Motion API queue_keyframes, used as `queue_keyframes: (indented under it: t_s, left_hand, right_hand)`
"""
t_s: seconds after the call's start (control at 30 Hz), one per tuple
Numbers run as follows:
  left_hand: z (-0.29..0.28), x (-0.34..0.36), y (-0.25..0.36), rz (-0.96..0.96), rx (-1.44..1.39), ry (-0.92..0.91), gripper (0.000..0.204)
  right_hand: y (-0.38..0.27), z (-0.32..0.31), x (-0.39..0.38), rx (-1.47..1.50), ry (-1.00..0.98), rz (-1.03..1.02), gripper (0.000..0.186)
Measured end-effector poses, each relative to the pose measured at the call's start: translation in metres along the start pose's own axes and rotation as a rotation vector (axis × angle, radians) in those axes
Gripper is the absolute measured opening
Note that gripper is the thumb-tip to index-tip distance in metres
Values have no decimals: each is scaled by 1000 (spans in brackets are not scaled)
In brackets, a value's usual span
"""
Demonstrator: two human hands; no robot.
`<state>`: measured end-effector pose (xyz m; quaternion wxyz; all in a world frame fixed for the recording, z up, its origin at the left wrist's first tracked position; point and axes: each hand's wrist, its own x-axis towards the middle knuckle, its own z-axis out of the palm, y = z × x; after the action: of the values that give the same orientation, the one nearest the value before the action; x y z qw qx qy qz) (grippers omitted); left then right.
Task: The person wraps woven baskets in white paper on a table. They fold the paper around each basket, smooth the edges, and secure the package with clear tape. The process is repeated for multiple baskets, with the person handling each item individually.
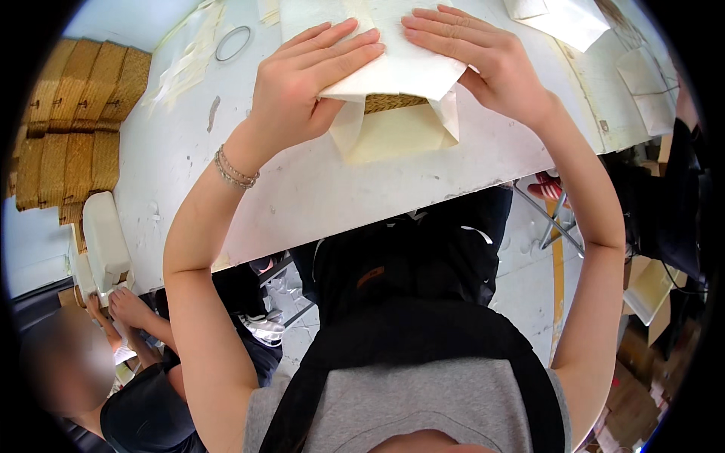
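A woven straw item sits under a sheet of off-white wrapping paper at the far side of the table. Only a narrow strip of its weave shows, at the near end where the wrapping gapes. A cream flap of the wrapping hangs toward me there. My left hand lies with fingers outstretched on the top left of the paper, its thumb beside the near edge. On the top right, my right hand also rests flat, fingers extended. Neither hand grips the paper visibly.
The white table ends close to my lap. Stacks of woven boxes stand at the left. A tape ring lies beyond my left arm. More white wrapping sits at the far right. Another person sits at lower left.
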<state>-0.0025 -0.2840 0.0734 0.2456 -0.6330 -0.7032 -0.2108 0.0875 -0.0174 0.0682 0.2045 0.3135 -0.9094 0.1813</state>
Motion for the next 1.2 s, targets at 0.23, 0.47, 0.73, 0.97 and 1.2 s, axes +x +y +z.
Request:
queue_keyframes:
  t_s: [0.23, 0.47, 0.73, 0.97, 1.2]
  left_hand:
    - [0, 0, -4, -259, -335, 42, 29]
    - [2, 3, 6, -387, -267, 59, 33]
    - [7, -2, -2, -327, -211, 99, 34]
    - [-26, -6, -4, -105, -135, -62, 53]
    - [3, -28, -14, -67, 58, 99, 75]
  right_hand:
    - [1, 6, 18, 282, 52, 19, 41]
    - [-15, -7, 25, 330, -40, 199, 42]
    - [-28, -17, 36, 743, -5, 265, 45]
    - [-20, -42, 12, 107, 24, 6, 69]
    - [8, 26, 5, 56, 224, -78, 64]
